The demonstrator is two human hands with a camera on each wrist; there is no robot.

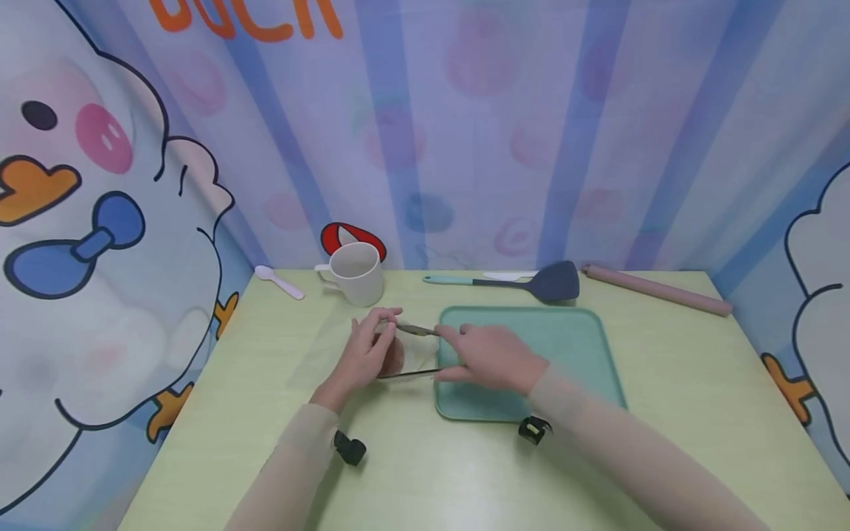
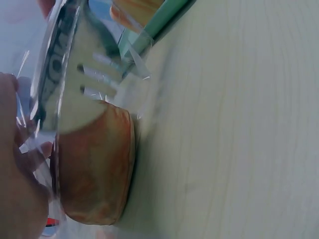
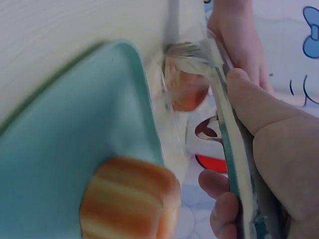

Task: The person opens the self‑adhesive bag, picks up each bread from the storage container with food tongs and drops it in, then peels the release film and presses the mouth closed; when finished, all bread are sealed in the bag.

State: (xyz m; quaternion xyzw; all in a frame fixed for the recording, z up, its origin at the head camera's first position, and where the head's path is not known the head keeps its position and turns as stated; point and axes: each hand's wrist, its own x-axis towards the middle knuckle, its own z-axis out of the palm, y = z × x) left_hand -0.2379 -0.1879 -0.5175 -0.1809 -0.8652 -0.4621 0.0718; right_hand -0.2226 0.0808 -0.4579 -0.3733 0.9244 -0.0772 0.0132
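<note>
Between my hands is a clear plastic bag (image 2: 70, 55) with dark printed lettering and a fork-shaped form along its side. A brown bread piece (image 2: 94, 169) lies inside it, low near the table. My left hand (image 1: 364, 354) grips the bag around the bread, its fingertips at the upper edge. The bag's side at the tray is held by my right hand (image 1: 494, 358), thumb low and fingers high. Just beneath that hand, a striped bread roll (image 3: 130, 199) rests on the green tray (image 3: 60, 149); the head view hides the roll behind the hand.
At the back stand a white mug (image 1: 356, 274) and a small pale spoon (image 1: 279, 282). A dark-headed spatula (image 1: 556, 282) lies behind the tray, overlapping a white utensil (image 1: 510, 276). A pinkish rolling pin (image 1: 657, 290) lies at the back right, before the curtain (image 1: 478, 147).
</note>
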